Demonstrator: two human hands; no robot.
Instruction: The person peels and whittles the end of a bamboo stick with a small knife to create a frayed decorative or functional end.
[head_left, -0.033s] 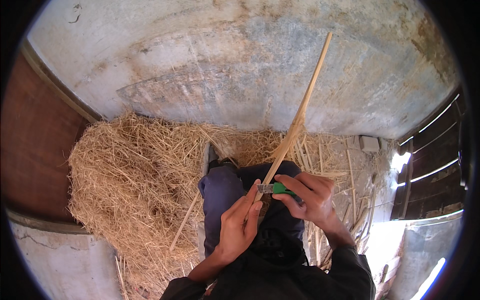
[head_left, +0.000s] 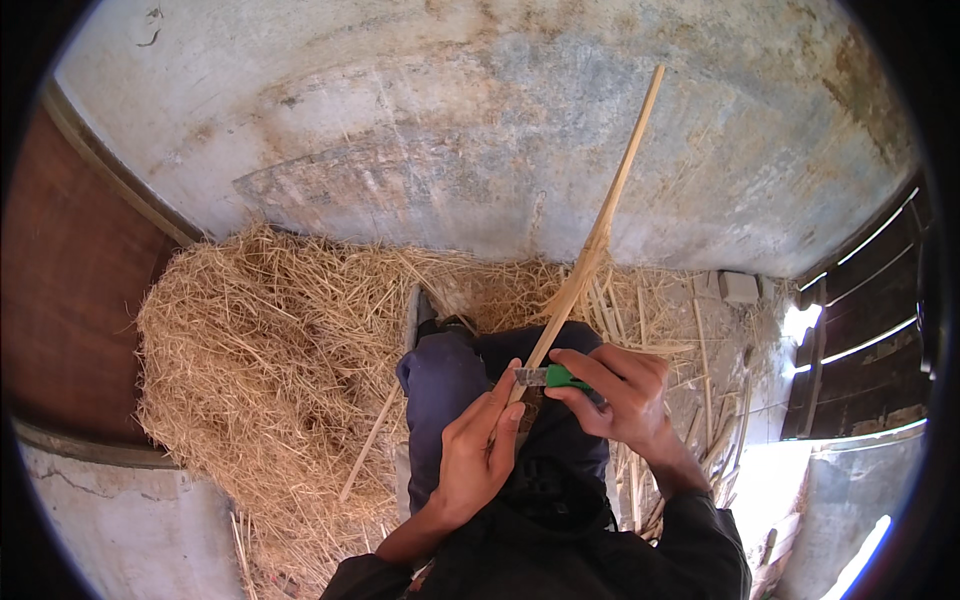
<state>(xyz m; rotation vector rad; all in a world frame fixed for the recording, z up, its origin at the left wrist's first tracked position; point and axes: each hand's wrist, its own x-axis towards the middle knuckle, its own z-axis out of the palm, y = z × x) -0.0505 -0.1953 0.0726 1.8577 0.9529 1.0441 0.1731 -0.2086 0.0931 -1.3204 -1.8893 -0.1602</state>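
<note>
A long, pale wooden strip slants from my lap up toward the wall, with thin shavings curled and still attached around its middle. My left hand is closed round the lower part of the strip, fingers pointing forward. In my right hand is a green-handled knife, pinched between thumb and fingers. Its short, greyish blade lies across the strip just ahead of my left fingertips. The strip's near end is hidden by my left hand and dark clothes.
A big heap of straw-like shavings covers the floor to my left. Several loose strips and sticks lie at my right, near a grey block. A stained wall stands ahead, a brown panel at far left, dark slatted boards at far right.
</note>
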